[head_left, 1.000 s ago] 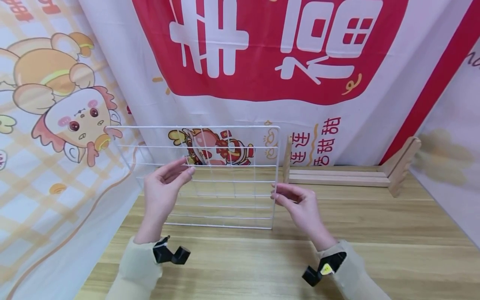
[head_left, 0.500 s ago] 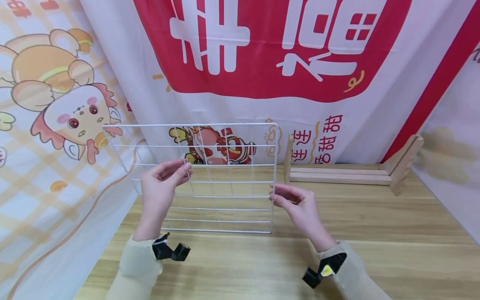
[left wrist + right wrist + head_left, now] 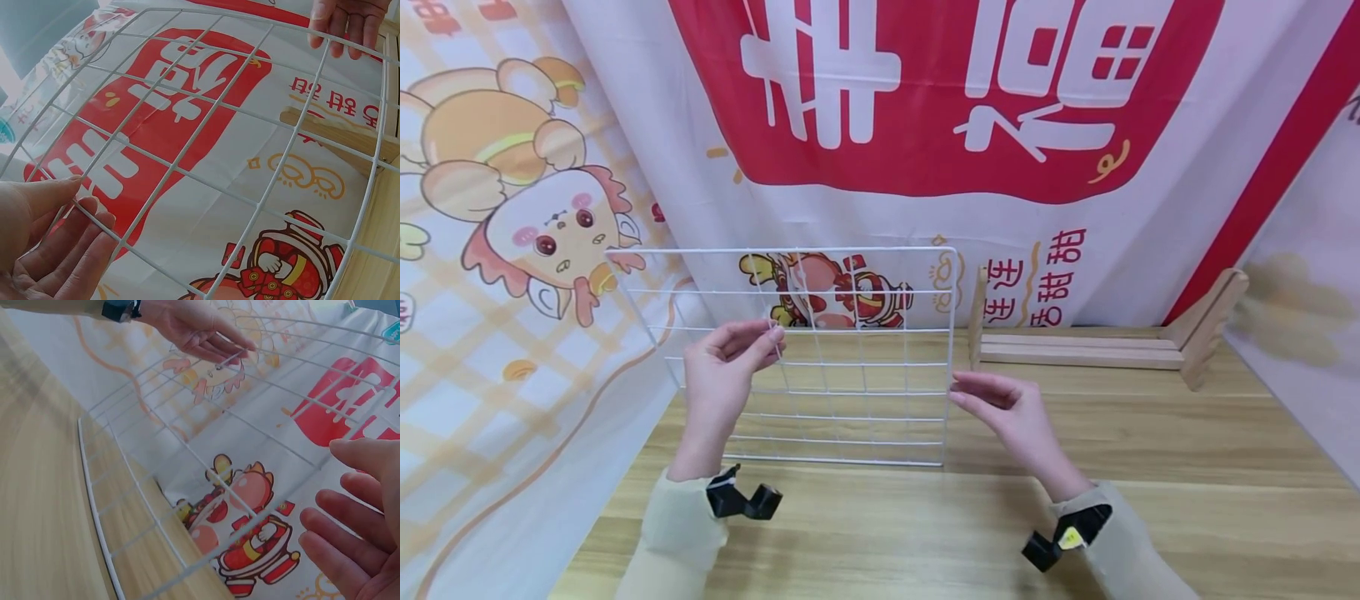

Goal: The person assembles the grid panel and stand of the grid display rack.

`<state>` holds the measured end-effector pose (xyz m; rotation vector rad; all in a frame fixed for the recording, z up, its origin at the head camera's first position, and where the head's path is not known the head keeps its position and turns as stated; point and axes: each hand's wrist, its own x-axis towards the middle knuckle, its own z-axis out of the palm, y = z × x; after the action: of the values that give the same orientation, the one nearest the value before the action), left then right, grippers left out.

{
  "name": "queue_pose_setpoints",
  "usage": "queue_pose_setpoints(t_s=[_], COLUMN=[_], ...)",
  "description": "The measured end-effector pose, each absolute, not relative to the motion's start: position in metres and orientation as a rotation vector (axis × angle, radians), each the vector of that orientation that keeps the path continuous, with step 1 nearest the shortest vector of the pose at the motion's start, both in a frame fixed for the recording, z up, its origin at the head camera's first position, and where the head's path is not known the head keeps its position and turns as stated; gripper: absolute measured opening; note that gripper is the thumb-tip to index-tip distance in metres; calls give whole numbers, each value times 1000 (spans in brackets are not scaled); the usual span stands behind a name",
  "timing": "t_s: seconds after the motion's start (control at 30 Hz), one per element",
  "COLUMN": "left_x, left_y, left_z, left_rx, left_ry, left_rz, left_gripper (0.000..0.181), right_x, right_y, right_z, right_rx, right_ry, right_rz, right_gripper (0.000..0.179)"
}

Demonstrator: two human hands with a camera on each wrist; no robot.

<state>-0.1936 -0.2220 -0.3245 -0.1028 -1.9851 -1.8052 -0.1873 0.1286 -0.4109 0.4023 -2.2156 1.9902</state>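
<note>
A white wire grid panel (image 3: 880, 248) stands upright on the wooden table, its lower bar close to the tabletop. My left hand (image 3: 722, 367) pinches one of its wires left of the middle; thumb and fingers meet at that wire in the left wrist view, where the grid (image 3: 178, 167) fills most of the picture. Beside the panel's right edge is my right hand (image 3: 1011, 408), fingertips right at the side bar but no longer closed round it. In the right wrist view the right hand (image 3: 369, 512) shows its thumb and fingers spread apart, holding nothing.
A light wooden rack (image 3: 1078, 354) with a notched upright end stands behind and right of the panel. Printed cloth (image 3: 850, 217) hangs along the back, with more cloth (image 3: 535, 367) at the left. The wooden tabletop (image 3: 880, 525) extends toward me.
The panel first tilted slightly, its lower bar coming toward me, then stayed still. My right hand has let go of the side bar and shifted right. The left hand now pinches the wire.
</note>
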Motion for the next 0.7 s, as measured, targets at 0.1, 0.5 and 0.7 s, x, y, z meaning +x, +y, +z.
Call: queue_pose_setpoints(t_s=[0.1, 0.5, 0.7], left_x=[-194, -195, -195], left_y=[-222, -222, -220], left_z=[-324, -329, -329], left_rx=[-99, -72, -65], left_ry=[-1983, -1966, -1973], left_rz=[-1819, -1858, -1844], left_gripper=[30, 30, 31], right_x=[-188, -189, -188], right_y=[136, 177, 201], right_z=[-415, -437, -446], right_rx=[401, 319, 283], right_ry=[-2261, -2438, -2479], right_rz=[1975, 1821, 1770], right_gripper=[35, 45, 47])
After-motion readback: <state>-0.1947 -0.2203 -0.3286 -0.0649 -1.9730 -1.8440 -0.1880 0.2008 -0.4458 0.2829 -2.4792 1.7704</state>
